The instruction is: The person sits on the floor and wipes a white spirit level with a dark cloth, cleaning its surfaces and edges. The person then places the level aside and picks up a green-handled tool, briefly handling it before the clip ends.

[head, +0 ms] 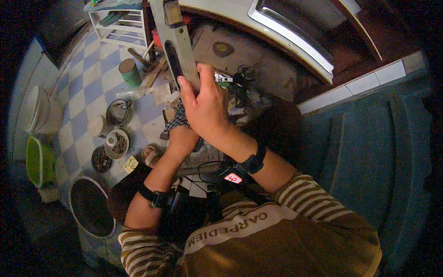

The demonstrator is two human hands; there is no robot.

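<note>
A long pale metal spirit level (189,52) with dark slots and a vial window rises toward the top edge of the view. My right hand (209,104) grips its lower end, thumb on the slotted face and fingers around the far edge. Lower and to the left, my left hand (184,137) is closed on a dark checked cloth (179,117). Its fingertips are hidden behind the cloth and my right hand. Both wrists wear black bands. Whether the cloth touches the level cannot be made out.
A green cylinder (130,74), a glass bowl (119,112) and a dish of small metal pieces (117,143) stand on the checkered tile floor (78,121). Buckets and a green basin (39,161) line the left. A white rack (117,24) stands behind; a large dark-blue panel (363,149) borders the right.
</note>
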